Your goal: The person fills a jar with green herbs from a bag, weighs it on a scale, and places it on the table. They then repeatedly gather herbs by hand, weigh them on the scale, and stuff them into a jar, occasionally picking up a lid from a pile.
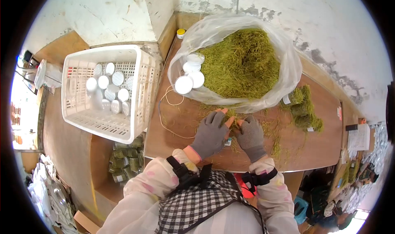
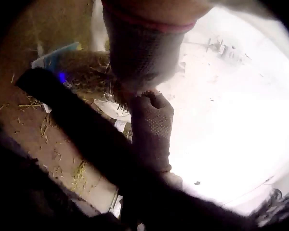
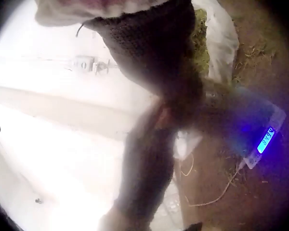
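In the head view my left hand [image 1: 210, 132] and right hand [image 1: 251, 136], in grey gloves with bare fingertips, meet near the table's front edge. Their thumbs and fingertips close on a small tuft of dried green herb [image 1: 231, 115]. Directly below them, a clear jar [image 2: 89, 72] packed with the herb shows in the left wrist view. It stands on a small scale [image 3: 274, 115], whose lit display [image 3: 266, 140] glows blue in the right wrist view. From above, the hands hide most of the jar and scale.
A large plastic bag [image 1: 290, 79] of loose herb stands behind, white lids [image 1: 184, 84] at its left edge. Filled jars [image 1: 302, 106] lie at the right. A white crate [image 1: 138, 90] of lidded containers is at left, above a box of filled jars [image 1: 131, 164]. A cord [image 1: 164, 127] crosses the table.
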Motion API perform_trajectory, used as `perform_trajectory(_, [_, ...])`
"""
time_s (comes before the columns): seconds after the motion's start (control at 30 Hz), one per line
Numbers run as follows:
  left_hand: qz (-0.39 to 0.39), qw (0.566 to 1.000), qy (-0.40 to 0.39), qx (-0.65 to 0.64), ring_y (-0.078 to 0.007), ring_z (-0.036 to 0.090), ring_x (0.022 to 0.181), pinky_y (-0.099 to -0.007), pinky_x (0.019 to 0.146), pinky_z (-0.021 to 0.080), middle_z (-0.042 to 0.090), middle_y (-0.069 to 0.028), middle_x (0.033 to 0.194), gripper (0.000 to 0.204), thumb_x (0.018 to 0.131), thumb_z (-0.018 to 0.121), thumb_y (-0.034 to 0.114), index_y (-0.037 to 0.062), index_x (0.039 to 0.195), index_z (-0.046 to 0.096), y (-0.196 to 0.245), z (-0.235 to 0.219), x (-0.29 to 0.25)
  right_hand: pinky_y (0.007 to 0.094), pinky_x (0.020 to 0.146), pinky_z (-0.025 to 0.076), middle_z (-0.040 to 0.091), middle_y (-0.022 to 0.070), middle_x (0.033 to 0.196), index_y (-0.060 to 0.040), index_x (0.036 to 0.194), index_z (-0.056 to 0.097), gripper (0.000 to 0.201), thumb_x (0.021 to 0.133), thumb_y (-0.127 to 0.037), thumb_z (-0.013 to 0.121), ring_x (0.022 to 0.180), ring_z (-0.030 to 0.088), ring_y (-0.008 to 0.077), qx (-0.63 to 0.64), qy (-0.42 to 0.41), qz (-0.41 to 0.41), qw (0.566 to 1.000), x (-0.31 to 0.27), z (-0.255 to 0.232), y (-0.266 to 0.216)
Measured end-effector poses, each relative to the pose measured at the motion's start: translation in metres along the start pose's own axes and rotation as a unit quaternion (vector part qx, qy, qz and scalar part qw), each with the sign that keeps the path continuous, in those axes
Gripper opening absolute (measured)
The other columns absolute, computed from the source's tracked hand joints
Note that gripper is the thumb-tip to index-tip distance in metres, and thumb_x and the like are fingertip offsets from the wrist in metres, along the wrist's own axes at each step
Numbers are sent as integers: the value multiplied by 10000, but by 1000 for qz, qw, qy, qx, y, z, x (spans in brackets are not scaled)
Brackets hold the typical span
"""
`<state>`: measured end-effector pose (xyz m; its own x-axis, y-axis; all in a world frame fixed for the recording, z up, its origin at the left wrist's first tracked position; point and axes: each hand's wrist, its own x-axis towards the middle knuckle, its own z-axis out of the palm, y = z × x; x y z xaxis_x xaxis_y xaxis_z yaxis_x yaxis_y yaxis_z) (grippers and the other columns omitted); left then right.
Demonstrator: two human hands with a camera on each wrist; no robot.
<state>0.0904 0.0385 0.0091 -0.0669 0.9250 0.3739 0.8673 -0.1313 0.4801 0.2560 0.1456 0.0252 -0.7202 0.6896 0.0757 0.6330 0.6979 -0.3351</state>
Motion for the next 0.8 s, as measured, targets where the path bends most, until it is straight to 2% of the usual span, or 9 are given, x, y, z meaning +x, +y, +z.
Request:
perform_trajectory(0.13, [-24,999,-26,18,-420,435,1321,-526,1031,446,437,-192,1445,518,833,697,176,97,1338,613,-5,7,-1,499,865,483,609,191,1139,-105,1135,712,336,820,-217,754,1065,584,404,71,39,36,996,-14,-8,-8])
perform_trajectory(0.2, [-25,999,-37,25,-420,416,1343,-535,1040,440,432,-193,1456,482,844,683,184,108,1317,633,-6,6,0,537,924,454,587,197,1234,-92,1140,709,312,869,-247,724,1099,564,426,-1,93,-27,995,-21,-9,-8])
perform_trajectory(0.33, [-17,998,-47,28,-429,408,1359,-541,1053,434,422,-192,1474,434,858,668,195,132,1287,652,-11,19,-3,564,963,442,561,219,1314,-96,1134,712,315,904,-308,677,1130,558,451,-17,83,-17,996,-19,7,-7])
perform_trajectory(0.4, [-53,996,-73,29,-437,396,1378,-539,1067,429,433,-195,1478,392,865,661,210,142,1250,676,-14,29,0,559,1012,429,525,241,1381,-105,1098,727,317,931,-354,623,1196,533,463,-33,31,12,999,-14,24,1])
perform_trajectory(0.5, [-76,990,-112,43,-440,401,1375,-544,1066,428,457,-202,1464,367,866,662,219,148,1225,696,-13,30,12,555,1046,415,490,251,1426,-114,1050,738,313,937,-370,598,1245,510,471,-21,9,39,999,-8,33,5])
perform_trajectory(0.63, [-84,991,-96,28,-425,394,1401,-540,1062,421,450,-202,1495,318,881,625,277,135,1146,729,-18,32,10,551,1072,399,487,249,1436,-121,1057,747,293,922,-351,625,1245,511,478,3,-1,54,999,-10,30,3])
perform_trajectory(0.7, [-76,995,-65,19,-433,427,1351,-525,1065,432,442,-238,1476,371,858,679,212,151,1224,704,-16,27,6,508,1050,433,519,241,1390,-106,1132,731,303,917,-311,671,1230,535,445,76,56,26,995,-19,25,4])
perform_trajectory(0.73, [-79,995,-63,19,-433,427,1351,-525,1065,432,442,-238,1476,371,858,679,212,151,1224,704,-16,26,5,508,1050,433,519,241,1390,-106,1132,731,303,917,-311,671,1230,535,445,75,54,23,995,-23,23,7])
perform_trajectory(0.8, [-67,996,12,-62,-434,447,1325,-497,1065,438,415,-244,1485,410,840,729,180,141,1245,682,-13,15,5,456,947,497,544,228,1336,-98,1199,706,317,920,-248,695,1162,588,393,229,136,58,962,-35,20,16])
